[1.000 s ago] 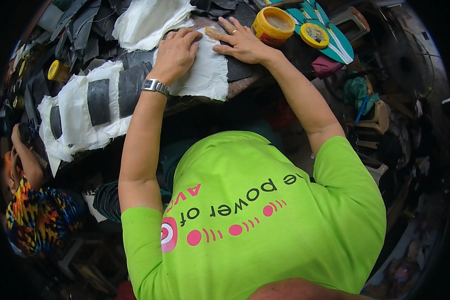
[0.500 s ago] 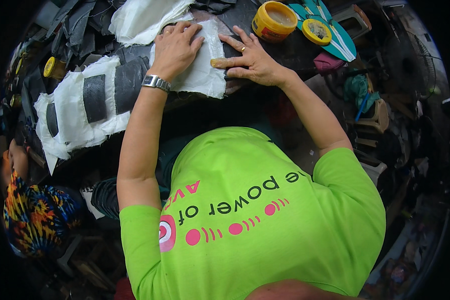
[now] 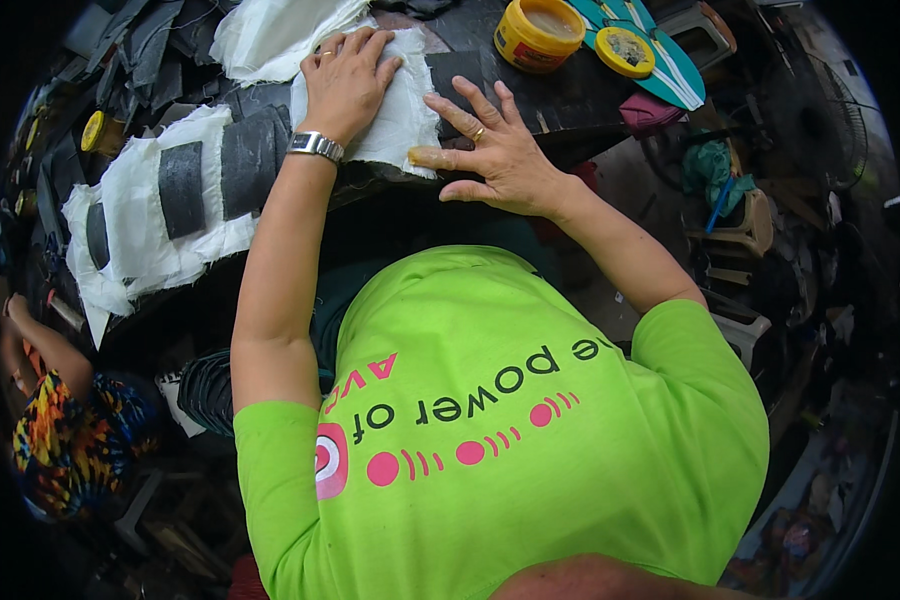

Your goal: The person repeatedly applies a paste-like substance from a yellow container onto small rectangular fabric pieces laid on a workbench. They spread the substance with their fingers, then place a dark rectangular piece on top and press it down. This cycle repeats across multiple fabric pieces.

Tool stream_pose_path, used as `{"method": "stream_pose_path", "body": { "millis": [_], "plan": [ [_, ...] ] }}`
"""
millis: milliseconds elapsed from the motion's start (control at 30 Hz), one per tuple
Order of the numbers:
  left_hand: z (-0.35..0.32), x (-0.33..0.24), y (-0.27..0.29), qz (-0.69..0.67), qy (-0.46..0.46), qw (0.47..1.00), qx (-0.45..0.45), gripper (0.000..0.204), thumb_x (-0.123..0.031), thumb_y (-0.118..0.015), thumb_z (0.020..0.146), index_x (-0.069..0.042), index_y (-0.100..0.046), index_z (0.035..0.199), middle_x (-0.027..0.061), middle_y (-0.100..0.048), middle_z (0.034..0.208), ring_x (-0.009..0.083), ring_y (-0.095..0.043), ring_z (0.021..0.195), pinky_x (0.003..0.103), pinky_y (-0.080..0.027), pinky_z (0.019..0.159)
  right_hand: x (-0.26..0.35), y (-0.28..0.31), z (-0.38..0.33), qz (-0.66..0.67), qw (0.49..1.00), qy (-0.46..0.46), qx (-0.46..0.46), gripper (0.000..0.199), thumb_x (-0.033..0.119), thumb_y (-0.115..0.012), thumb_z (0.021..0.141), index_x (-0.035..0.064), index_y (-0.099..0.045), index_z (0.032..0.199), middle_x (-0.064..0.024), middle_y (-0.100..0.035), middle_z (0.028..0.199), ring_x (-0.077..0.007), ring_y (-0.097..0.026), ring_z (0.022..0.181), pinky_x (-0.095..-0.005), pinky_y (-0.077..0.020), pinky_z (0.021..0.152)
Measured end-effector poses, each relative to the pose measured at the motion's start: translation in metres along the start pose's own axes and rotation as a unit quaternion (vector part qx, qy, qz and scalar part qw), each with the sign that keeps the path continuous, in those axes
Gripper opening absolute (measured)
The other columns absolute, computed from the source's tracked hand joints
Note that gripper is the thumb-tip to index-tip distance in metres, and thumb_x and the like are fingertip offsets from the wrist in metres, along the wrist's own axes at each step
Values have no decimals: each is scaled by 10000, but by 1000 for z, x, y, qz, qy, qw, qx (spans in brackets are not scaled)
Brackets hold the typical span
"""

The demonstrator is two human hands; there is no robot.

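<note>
My left hand (image 3: 348, 85), with a metal watch at its wrist, lies flat with fingers stretched on a piece of white frayed-edged cloth (image 3: 402, 120) on the dark table. My right hand (image 3: 510, 155) has its fingers spread at the cloth's near right corner. Its index finger is coated with a yellowish paste, and the tip is at the cloth's edge; I cannot tell if it touches. Beyond the right hand stands an uncovered yellow tub (image 3: 538, 38) of pale tan paste. A dark flat piece (image 3: 455, 72) lies beside the cloth's right edge.
Left of my arm, white cloth (image 3: 135, 185) bears dark rectangular pieces (image 3: 181, 190). More white cloth (image 3: 280, 38) and dark scraps (image 3: 150, 50) lie behind. A yellow lid (image 3: 625, 52) rests on teal flat pieces (image 3: 670, 70) with white strips. Another person's arm (image 3: 55, 345) is at far left.
My right hand has slid toward me along the cloth's right edge, down to its near corner. My left hand stays pressed on the cloth. The other person's arm has come further into view.
</note>
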State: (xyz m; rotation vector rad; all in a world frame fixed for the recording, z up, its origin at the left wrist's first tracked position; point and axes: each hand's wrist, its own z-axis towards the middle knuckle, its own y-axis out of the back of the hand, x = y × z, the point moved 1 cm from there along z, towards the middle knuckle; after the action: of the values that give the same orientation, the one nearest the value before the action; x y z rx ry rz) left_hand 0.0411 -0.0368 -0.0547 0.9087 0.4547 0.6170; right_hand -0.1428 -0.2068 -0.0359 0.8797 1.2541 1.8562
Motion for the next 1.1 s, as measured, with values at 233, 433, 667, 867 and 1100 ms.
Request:
{"method": "stream_pose_path", "body": {
  "millis": [233, 433, 667, 867, 1100],
  "plan": [
    [1, 2, 1, 8, 5, 1000, 30, 423, -422, -559, 968, -254, -573, 1356, 1, -571, 1382, 254, -460, 1306, 490, -295, 1024, -5, 21, 1, 136, 990, 32, 14, 469, 627, -479, 954, 327, -693, 1244, -74, -341, 1587, -338, -191, 1495, -562, -64, 1206],
    [-1, -1, 4, 17, 12, 998, 51, 454, -420, -504, 989, -244, -533, 1407, 12, -530, 1430, 248, -423, 1349, 476, -284, 1071, -62, 18, 50, 305, 940, -105, -112, 614, 536, -394, 1043, 35, -629, 1310, -133, -426, 1527, -299, -392, 1405, -409, -294, 1149],
    [-3, 1, 4, 18, 12, 998, 57, 465, -407, -489, 994, -248, -510, 1430, 14, -514, 1450, 236, -409, 1365, 471, -277, 1080, -75, -32, 102, -91, 970, -226, 23, 774, 703, -376, 955, 194, -385, 1538, -127, -265, 1628, -333, -106, 1534, -655, -51, 1183],
    [-2, 1, 5, 13, 22, 997, 69, 473, -393, -484, 985, -243, -510, 1434, 12, -506, 1461, 236, -403, 1369, 477, -267, 1081, -74, -11, 95, -3, 986, -161, 51, 702, 679, -330, 982, 211, -489, 1480, -113, -250, 1636, -334, -77, 1538, -674, -39, 1174],
    [0, 0, 9, 5, 27, 995, 95, 493, -416, -453, 1007, -240, -491, 1466, 9, -493, 1477, 226, -390, 1383, 461, -256, 1088, -121, 88, 49, 113, 969, -119, -186, 472, 447, -464, 1049, 67, -740, 1097, -103, -687, 1140, -259, -625, 1099, -328, -464, 956]
  ]
}}
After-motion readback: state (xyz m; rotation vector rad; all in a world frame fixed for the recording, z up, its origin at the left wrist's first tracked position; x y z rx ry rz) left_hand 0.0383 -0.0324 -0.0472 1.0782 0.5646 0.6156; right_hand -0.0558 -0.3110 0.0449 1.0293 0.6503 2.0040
